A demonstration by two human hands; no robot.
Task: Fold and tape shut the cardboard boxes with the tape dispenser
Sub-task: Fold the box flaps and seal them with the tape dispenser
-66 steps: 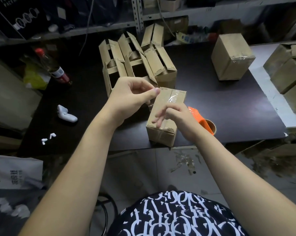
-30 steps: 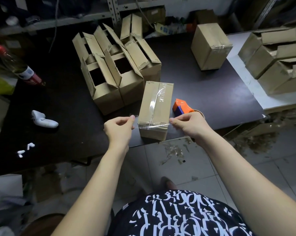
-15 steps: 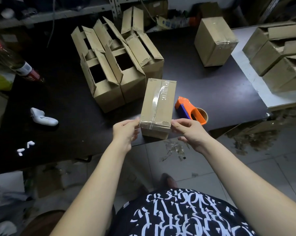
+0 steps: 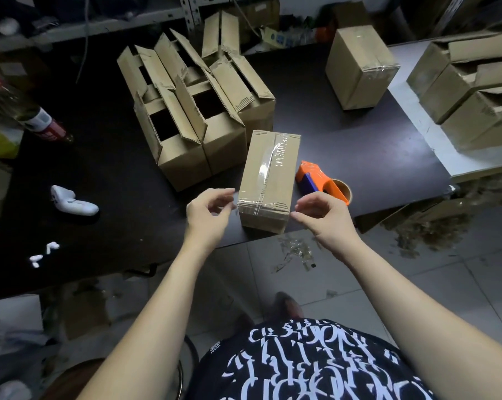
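A closed cardboard box [image 4: 268, 174] lies at the black table's [image 4: 359, 157] near edge. One clear tape strip runs along its top seam and a second strip crosses its near end. My left hand [image 4: 209, 210] hovers at the box's near-left corner and my right hand [image 4: 320, 210] at its near-right corner. Both have loosely curled fingers that hold nothing, with the fingertips just beside the box's sides. The orange tape dispenser [image 4: 316, 180] lies on the table right of the box, behind my right hand.
Several open-flapped boxes [image 4: 186, 131] stand behind the closed one. A taped box [image 4: 359, 67] sits at the back right, and more boxes [image 4: 469, 90] are stacked on a white surface at the right. A bottle [image 4: 27, 114] and a white object [image 4: 71, 202] lie at the left.
My hands stretched a tape strip across the box's near end and pressed it down onto the sides. They have now let go and drawn slightly off the box.
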